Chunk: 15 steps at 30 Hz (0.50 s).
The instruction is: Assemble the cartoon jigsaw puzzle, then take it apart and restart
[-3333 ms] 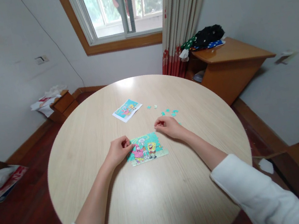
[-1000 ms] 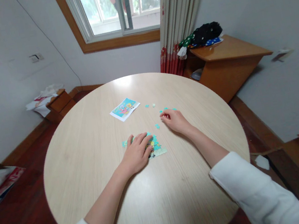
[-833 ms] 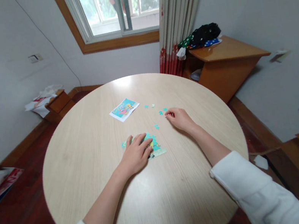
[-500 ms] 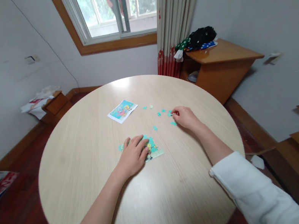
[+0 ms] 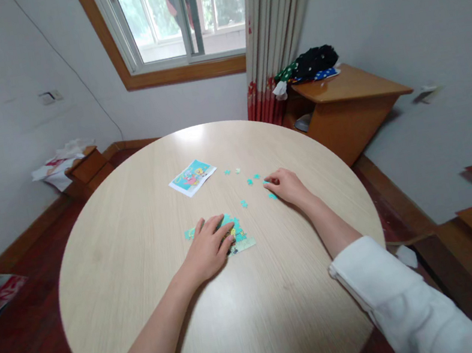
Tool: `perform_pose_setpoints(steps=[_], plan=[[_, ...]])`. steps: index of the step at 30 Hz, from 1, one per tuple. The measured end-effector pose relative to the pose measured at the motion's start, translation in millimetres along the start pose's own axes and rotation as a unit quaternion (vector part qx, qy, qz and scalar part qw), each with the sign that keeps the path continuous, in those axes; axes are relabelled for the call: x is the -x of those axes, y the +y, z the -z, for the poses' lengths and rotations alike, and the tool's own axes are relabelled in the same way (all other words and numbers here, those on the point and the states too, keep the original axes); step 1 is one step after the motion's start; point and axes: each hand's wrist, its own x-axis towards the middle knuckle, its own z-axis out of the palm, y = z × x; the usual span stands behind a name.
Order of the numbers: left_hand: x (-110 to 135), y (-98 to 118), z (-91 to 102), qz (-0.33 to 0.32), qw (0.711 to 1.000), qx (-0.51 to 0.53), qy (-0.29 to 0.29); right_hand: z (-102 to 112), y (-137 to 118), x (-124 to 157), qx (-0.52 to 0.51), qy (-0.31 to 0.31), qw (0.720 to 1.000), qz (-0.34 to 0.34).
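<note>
- Round table (image 5: 237,316): wood-grain top, smooth, glossy toward far edge.
- Puzzle (image 5: 240,237): card-like, smooth.
- Picture sheet (image 5: 193,178): paper, smooth.
- Curtain (image 5: 269,30), far right: cloth, matt.
- Desk (image 5: 359,85), far right: wood, glossy.
- Sleeves (image 5: 397,288), near: cloth, matt.
- Floor (image 5: 28,322), left: wood-like, low sheen.

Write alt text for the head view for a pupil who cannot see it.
A left hand lies over a puzzle on a round table; the right hand is at loose pieces. A printed picture lies beyond the puzzle.
</note>
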Motion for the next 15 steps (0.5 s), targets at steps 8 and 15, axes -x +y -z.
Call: perform_pose_setpoints(steps=[8,15], plan=[[0.9,-2.8,-1.5,-0.007,1.0,0.007,0.006,0.4,0.1,-0.2,-0.007,-0.02,1.0,0.001],[1.4,-2.7,-2.4,-0.007,1.0,0.014,0.002,-3.7,1.5,-2.1,0.006,-0.002,1.0,-0.001]])
